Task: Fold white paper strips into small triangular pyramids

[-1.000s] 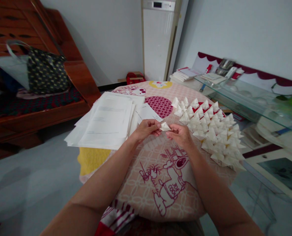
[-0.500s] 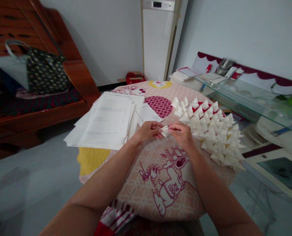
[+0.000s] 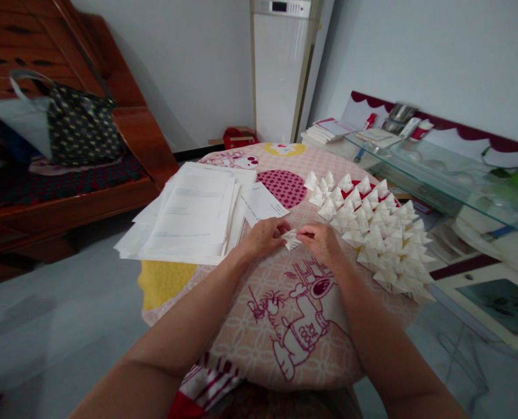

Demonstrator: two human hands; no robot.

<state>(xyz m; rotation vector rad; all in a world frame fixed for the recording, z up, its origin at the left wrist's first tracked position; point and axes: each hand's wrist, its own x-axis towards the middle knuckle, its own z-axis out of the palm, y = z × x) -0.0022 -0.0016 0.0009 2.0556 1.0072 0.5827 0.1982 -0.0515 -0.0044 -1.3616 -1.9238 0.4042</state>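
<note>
A small folded white paper piece (image 3: 291, 238) sits between my two hands, low over the round table covered by a pink cartoon-print cloth (image 3: 285, 326). My left hand (image 3: 263, 237) pinches its left side with closed fingers. My right hand (image 3: 321, 241) pinches its right side, fingers curled. A cluster of several finished white folded paper triangles (image 3: 372, 227) lies just right of my right hand. A stack of white paper sheets (image 3: 193, 215) lies to the left of my left hand.
A glass shelf unit (image 3: 451, 180) with books and small items stands at the right. A wooden bench (image 3: 67, 192) with a dotted dark bag (image 3: 82, 125) is at the left. A white appliance (image 3: 280, 70) stands against the far wall.
Both hands have lowered toward the cloth and drawn closer together around the paper piece, which is now more folded up between the fingers.
</note>
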